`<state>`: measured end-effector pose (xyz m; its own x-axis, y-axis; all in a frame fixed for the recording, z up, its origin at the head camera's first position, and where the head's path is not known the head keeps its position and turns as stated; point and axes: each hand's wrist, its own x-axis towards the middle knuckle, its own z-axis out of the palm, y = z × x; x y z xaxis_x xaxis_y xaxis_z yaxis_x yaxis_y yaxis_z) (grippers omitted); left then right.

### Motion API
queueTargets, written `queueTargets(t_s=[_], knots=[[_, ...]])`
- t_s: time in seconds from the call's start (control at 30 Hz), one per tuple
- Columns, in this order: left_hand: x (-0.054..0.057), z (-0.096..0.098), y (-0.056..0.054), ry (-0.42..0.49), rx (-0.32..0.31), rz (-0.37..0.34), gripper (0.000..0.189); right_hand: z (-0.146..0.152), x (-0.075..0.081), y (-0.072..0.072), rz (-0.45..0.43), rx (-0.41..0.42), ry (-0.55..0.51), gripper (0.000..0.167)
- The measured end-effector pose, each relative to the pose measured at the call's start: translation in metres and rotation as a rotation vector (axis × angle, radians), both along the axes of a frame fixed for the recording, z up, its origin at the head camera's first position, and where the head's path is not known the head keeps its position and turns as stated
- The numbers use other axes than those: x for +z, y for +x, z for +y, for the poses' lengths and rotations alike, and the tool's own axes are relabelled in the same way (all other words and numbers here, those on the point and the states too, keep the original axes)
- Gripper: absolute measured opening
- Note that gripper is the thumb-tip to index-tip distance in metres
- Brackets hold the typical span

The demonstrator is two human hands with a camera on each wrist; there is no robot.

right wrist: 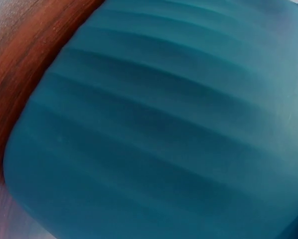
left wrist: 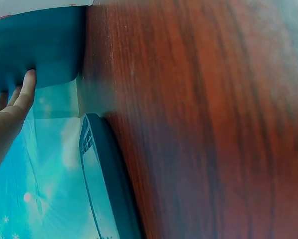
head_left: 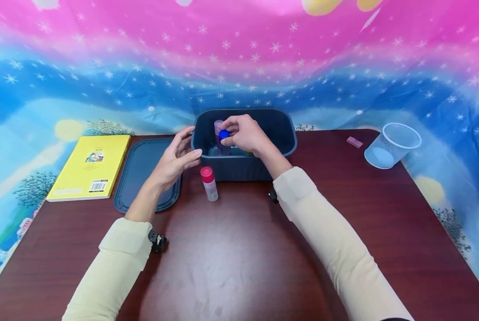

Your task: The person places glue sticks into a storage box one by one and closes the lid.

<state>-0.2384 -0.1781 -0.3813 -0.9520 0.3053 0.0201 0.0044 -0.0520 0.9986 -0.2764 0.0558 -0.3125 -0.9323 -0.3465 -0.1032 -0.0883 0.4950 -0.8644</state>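
My right hand point(head_left: 244, 133) pinches blue cap point(head_left: 224, 135) between thumb and fingers inside dark bin point(head_left: 239, 169), likely because cap gives easy hold from above; my left hand point(head_left: 173, 162), fingers spread, rests against bin's left end, probably steadying it; red-capped bottle point(head_left: 209, 185) stands on table point(head_left: 223, 254) just in front of bin

Dk red-brown wood-grain table point(head_left: 231, 267) held, L to R: yellow paperback bk point(head_left: 99, 167), flat dk-grey plastic lid point(head_left: 137, 171), deep dk-grey plastic bin point(head_left: 239, 170) w/ clear red-capped bottle point(head_left: 209, 184) nearby, sm. pink rectangular block point(head_left: 354, 142), white-rimmed round see-through basket point(head_left: 399, 146).
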Motion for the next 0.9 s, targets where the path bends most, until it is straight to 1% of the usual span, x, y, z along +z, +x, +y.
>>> queueTargets(t_s=[0.1,0.3,0.57,0.77,0.9], knots=[[0.0,0.001,-0.001,-0.002,-0.005,0.004,0.071,0.001,0.0,0.001,0.013,-0.006,0.026,0.034],[0.001,0.001,-0.003,-0.005,0.0,0.003,0.071,0.0,0.002,0.002,0.046,-0.004,0.046,0.033],[-0.001,0.002,-0.004,0.017,-0.004,-0.001,0.071,0.001,0.003,0.006,0.079,-0.024,0.049,0.031],[-0.002,0.002,-0.003,0.016,0.0,0.004,0.071,0.002,0.008,0.007,0.125,-0.034,0.068,0.033],[-0.002,0.0,-0.002,0.006,0.009,0.002,0.071,0.004,0.013,0.01,0.149,-0.026,0.049,0.035]])
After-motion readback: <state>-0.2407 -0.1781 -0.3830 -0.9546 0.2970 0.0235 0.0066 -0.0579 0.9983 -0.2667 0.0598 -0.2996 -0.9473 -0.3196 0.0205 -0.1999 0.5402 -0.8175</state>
